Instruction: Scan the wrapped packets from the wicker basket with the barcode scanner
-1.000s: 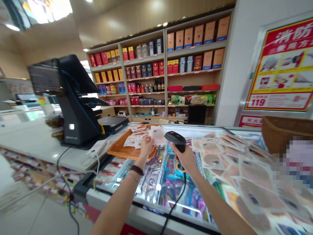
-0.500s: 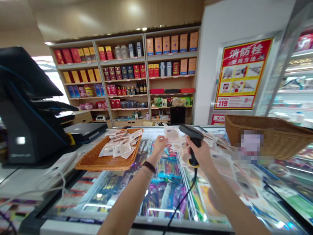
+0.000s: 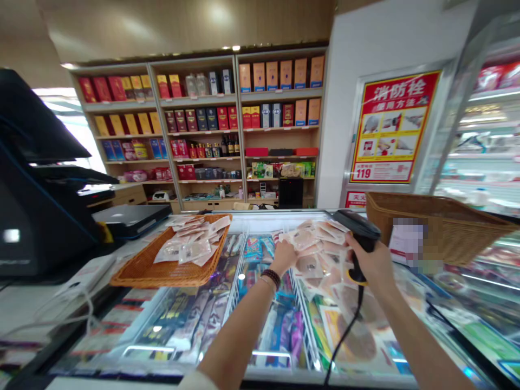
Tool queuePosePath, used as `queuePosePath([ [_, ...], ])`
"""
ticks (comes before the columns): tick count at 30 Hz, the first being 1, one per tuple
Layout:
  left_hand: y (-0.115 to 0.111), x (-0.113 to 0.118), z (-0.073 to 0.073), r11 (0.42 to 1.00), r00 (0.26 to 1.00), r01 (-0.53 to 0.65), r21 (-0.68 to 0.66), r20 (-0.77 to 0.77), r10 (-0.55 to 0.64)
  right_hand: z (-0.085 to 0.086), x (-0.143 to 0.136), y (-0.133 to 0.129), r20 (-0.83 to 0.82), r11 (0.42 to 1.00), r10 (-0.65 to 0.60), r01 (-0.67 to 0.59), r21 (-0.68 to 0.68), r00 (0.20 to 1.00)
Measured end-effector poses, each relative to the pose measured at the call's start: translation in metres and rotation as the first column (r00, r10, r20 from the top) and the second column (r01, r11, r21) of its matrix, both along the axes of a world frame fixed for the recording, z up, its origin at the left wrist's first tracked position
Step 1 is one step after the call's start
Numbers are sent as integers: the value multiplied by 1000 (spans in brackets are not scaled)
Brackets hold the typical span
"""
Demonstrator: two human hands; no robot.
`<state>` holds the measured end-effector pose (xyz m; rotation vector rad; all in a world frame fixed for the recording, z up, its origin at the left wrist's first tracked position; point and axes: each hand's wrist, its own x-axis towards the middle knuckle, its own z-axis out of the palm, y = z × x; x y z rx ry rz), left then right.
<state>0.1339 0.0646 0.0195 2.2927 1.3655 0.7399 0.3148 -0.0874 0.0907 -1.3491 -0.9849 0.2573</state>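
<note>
My right hand [image 3: 377,265] is wrapped around the grip of a black corded barcode scanner [image 3: 359,230], its head tilted toward the left. Beside it, a heap of clear flat packets [image 3: 320,265] with pale pinkish contents and small printed labels lies on the glass top of a chest freezer [image 3: 162,352]. At the heap's left edge my left hand [image 3: 285,254], with a beaded bracelet at the wrist, has its fingers closed at the corner of one packet [image 3: 303,238]. More such packets [image 3: 195,244] are piled in a shallow orange wicker basket [image 3: 162,275] to the left.
A deep brown wicker basket [image 3: 459,227] with a blurred tag stands at the right. On the left are a dark checkout terminal [image 3: 36,179], a flat grey device [image 3: 130,219] and white cables. The scanner's cord [image 3: 343,336] runs toward me. Shelves of boxes [image 3: 207,119] line the back wall.
Both hands have shifted right, the scanner travelling with the right one. A packet that the left hand held up before the scanner is now down at the heap. The view has turned slightly right.
</note>
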Motion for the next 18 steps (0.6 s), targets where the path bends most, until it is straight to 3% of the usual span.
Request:
queuePosePath([
  [2, -8, -14, 3, 997, 969, 46, 63, -246, -29, -6, -11, 7, 31, 999, 36, -35, -17, 999],
  [4, -14, -34, 7, 993, 958, 56, 102, -287, -25, -14, -25, 17, 25, 996, 86, -84, -42, 996],
  [12, -31, -152, 23, 973, 993, -115, 201, -7, 118, -26, -108, 55, 17, 941, 322, -319, -113, 946],
  [15, -31, -206, 28, 938, 961, -277, 210, 59, 271, -24, -143, 65, -18, 905, 411, -411, -108, 911],
  [18, -28, -262, 31, 847, 871, -488, 212, 51, 489, -23, -175, 71, -20, 883, 454, -453, -120, 891],
])
